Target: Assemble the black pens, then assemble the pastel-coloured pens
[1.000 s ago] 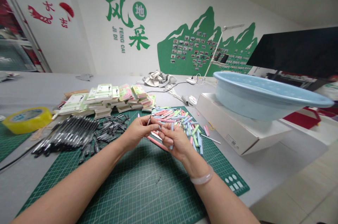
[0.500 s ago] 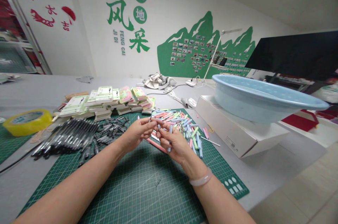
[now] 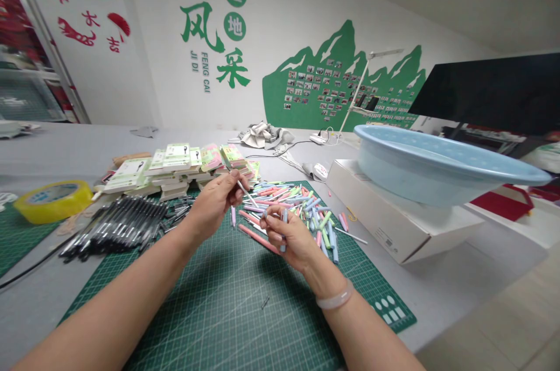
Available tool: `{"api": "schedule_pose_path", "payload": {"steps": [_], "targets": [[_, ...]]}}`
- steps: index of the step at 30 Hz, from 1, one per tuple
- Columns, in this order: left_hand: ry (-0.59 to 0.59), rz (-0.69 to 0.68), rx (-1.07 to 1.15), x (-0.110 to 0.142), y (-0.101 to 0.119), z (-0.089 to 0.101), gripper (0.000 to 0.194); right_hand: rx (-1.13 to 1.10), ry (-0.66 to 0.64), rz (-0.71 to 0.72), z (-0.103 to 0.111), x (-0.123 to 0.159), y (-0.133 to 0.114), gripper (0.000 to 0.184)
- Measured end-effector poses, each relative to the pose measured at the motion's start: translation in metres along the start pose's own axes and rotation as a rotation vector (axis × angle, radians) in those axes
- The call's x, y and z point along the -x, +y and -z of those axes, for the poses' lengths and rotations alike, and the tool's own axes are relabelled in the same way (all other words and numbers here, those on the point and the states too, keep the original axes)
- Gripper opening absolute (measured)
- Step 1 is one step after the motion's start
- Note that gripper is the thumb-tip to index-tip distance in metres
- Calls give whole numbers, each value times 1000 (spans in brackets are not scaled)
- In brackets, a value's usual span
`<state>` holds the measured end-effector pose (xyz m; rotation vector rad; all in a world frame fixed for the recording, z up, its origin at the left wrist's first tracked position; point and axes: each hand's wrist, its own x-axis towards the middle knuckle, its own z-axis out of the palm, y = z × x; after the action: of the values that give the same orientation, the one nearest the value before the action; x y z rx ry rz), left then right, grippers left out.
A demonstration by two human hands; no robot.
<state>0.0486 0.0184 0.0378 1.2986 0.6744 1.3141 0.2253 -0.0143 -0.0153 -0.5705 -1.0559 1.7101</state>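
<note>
My left hand [image 3: 215,200] is closed in a pinch on a thin white pen refill [image 3: 247,193], which slants down to the right. My right hand [image 3: 286,234] has its fingers curled round a light blue pen barrel [image 3: 284,216]. Another small blue piece shows at its fingertips, partly hidden. The two hands are apart, above the green cutting mat [image 3: 210,307]. Just beyond them lies a heap of pink, green and blue pen parts [image 3: 312,207]. A small dark spring-like piece [image 3: 265,302] lies on the mat nearer to me.
Black pens [image 3: 118,225] are piled at the left, near a roll of yellow tape [image 3: 55,202]. Small boxes [image 3: 175,161] are stacked behind. At the right, a blue basin [image 3: 415,170] rests on a white carton [image 3: 394,228]. Grey cloths [image 3: 265,135] lie at the back.
My left hand has moved left and up, away from my right hand, with the white refill now in plain view. My right hand has barely moved.
</note>
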Motion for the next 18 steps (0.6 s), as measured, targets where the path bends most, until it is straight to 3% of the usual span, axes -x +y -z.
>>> {"api": "schedule_pose_path", "payload": {"steps": [18], "targets": [[-48, -133, -549, 5, 1, -9, 35, 36, -1, 7, 2, -1, 6, 16]]}}
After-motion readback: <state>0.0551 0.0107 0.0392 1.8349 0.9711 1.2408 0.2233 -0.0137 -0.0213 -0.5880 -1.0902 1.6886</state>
